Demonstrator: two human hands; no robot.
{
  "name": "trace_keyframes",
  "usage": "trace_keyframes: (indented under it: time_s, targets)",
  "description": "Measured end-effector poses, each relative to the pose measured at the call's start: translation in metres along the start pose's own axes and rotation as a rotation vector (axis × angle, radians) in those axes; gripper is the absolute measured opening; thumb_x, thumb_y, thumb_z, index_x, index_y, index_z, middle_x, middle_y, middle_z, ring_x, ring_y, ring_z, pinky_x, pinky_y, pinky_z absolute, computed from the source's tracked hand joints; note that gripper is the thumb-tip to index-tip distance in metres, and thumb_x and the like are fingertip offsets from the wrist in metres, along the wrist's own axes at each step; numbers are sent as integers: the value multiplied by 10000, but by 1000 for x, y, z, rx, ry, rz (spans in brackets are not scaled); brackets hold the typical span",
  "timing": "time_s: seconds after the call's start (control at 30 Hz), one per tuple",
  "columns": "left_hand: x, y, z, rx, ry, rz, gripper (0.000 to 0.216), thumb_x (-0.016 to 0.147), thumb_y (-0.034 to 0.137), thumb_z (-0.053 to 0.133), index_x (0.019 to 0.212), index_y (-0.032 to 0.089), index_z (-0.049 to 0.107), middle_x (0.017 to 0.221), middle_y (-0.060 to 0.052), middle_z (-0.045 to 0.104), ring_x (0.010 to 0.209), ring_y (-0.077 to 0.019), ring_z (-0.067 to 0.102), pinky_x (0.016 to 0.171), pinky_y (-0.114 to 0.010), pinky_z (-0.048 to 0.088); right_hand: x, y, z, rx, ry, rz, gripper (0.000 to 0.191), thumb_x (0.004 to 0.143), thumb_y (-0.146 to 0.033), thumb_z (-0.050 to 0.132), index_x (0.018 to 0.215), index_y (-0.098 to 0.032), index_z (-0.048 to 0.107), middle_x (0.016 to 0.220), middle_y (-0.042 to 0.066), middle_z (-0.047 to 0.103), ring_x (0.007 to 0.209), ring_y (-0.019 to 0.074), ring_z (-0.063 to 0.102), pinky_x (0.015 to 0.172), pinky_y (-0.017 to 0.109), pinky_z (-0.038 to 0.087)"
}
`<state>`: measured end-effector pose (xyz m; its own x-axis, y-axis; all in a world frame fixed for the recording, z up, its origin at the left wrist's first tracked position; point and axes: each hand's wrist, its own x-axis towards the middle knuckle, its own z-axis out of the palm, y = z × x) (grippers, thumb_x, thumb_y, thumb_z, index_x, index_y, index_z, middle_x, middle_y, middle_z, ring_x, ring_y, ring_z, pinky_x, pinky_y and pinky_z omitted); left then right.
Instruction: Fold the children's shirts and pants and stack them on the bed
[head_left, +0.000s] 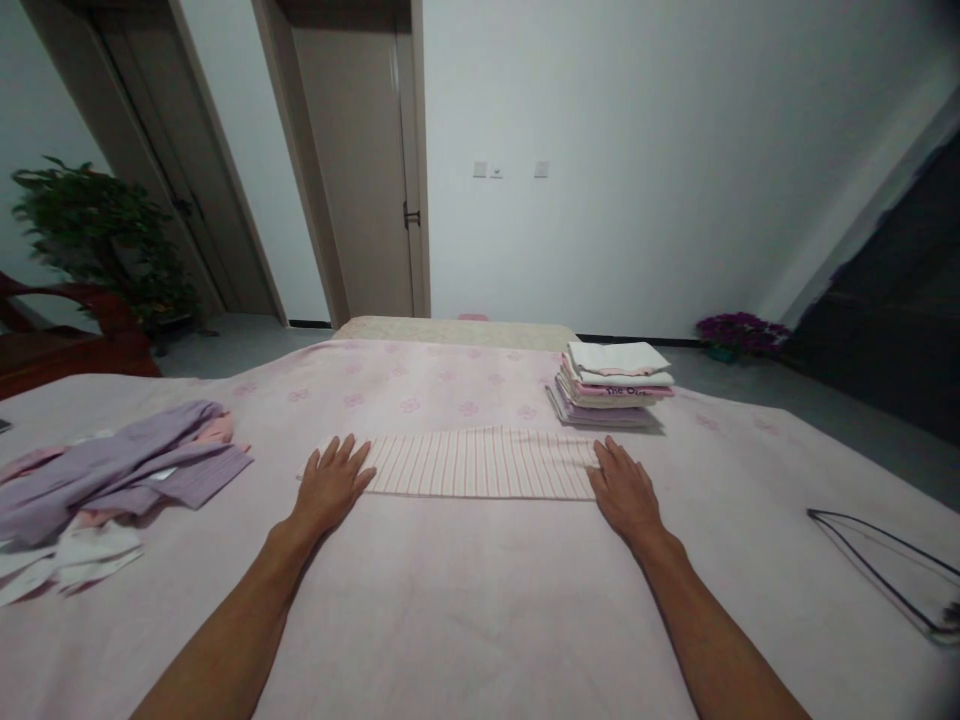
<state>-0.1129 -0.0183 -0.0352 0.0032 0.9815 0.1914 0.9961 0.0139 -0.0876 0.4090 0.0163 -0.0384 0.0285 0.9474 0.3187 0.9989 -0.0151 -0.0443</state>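
A striped pink-and-white cloth point(484, 463), folded into a long flat strip, lies crosswise in front of me on a pale pink bedspread point(472, 590). Resting flat on its left end is my left hand point(334, 480), fingers spread. At the opposite end, my right hand point(624, 488) presses down with its fingers stretched out over the fabric. Neither hand grips anything. The cloth's two ends are partly hidden beneath the hands.
Just beyond my right hand stands a stack of folded clothes point(615, 385). Crumpled lilac, pink and white clothes point(142, 470) lie at the left. A black wire hanger point(877, 570) is at the right edge. A wooden chair point(82, 330) stands at far left.
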Motion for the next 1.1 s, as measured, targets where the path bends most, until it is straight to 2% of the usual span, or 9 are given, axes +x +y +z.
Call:
trace_keyframes:
  time_s: [0.2,0.3,0.4,0.57,0.8,0.87,1.0,1.1]
  targets:
    - [0,-3,8,-11,4,-18,577,998,468,383,1535,259,414,1635,-109,308,1499,-351,258,1162,-557,221,-1,5,-2,89,-53,104,573,1031,-390,279,1560,-175,326,1537,124,462,1429,289,389,1174,497,264]
    - [1,-4,11,-15,13,-15,582,995,466,364,1536,255,414,1638,-109,301,1500,-355,249,1162,-564,214,-1,8,-7,140,-23,155,560,1033,-378,260,1519,-135,397,1441,151,559,1342,273,493,1133,436,326]
    - [1,-3,12,11,14,-19,585,1002,461,335,1537,238,412,1636,-108,307,1498,-355,244,1165,-558,207,0,11,-13,174,12,263,526,1015,-396,318,1446,-153,500,1333,140,639,1216,280,583,1040,408,412]
    - [-1,-1,8,55,3,2,582,1000,452,344,1536,235,414,1623,-106,337,1488,-354,260,1162,-547,220,1,17,-12,242,41,328,505,992,-394,358,1396,-170,563,1303,133,662,1192,276,595,1025,402,420]
    - [-3,-1,6,44,32,31,575,990,447,359,1518,235,445,1598,-104,387,1481,-349,279,1161,-539,241,1,32,-2,607,180,444,476,945,-419,390,1263,-198,666,1207,95,714,1105,249,643,975,370,477]
    - [-2,-2,6,14,41,18,548,993,431,344,1488,243,487,1581,-91,418,1473,-331,306,1164,-536,245,1,32,-2,618,229,422,481,936,-420,400,1268,-189,659,1213,95,709,1113,251,631,988,379,471]
    - [-1,-7,6,-73,77,-20,498,997,390,309,1366,242,609,1511,-67,519,1446,-288,375,1176,-511,256,1,26,-7,498,297,299,479,920,-361,399,1285,-164,639,1288,103,668,1190,264,560,1072,404,405]
    - [0,-11,9,-137,103,-25,483,983,381,316,1300,240,653,1452,-55,583,1432,-272,406,1182,-488,270,1,21,-8,388,196,251,479,937,-340,385,1311,-155,622,1293,116,660,1196,265,549,1070,393,396]
